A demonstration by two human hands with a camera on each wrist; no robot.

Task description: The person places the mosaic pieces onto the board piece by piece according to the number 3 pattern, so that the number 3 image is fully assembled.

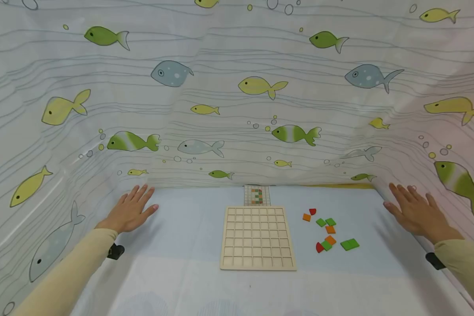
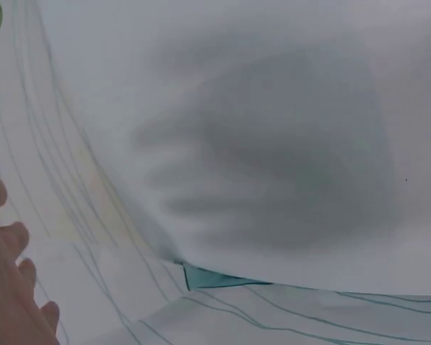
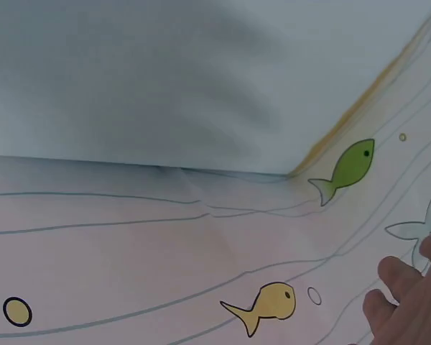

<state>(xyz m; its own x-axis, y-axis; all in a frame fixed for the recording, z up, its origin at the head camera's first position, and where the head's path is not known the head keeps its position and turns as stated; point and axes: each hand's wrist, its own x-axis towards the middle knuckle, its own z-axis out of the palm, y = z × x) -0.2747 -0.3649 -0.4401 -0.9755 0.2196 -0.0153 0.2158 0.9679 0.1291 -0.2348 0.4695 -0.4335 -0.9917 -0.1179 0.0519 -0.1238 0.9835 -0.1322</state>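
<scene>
My left hand (image 1: 129,211) is held over the left side of the table, fingers spread and holding nothing. Over the right edge, my right hand (image 1: 420,213) is likewise spread with nothing in it. Between them lies a pale wooden grid board (image 1: 256,239), its square cells bare. A small printed pattern card (image 1: 256,195) with coloured squares touches its far edge. Right of the board are scattered flat tiles: green squares (image 1: 350,244), orange squares (image 1: 330,229) and red quarter-circles (image 1: 313,211). In the left wrist view, fingertips (image 2: 27,273) show at the lower left, above a hand's shadow.
A fish-printed curtain (image 1: 229,127) rises behind the table (image 1: 174,228) and along both sides. Black wrist straps (image 1: 116,251) are on both forearms. A yellowish strip (image 1: 339,186) runs along the table's back right edge.
</scene>
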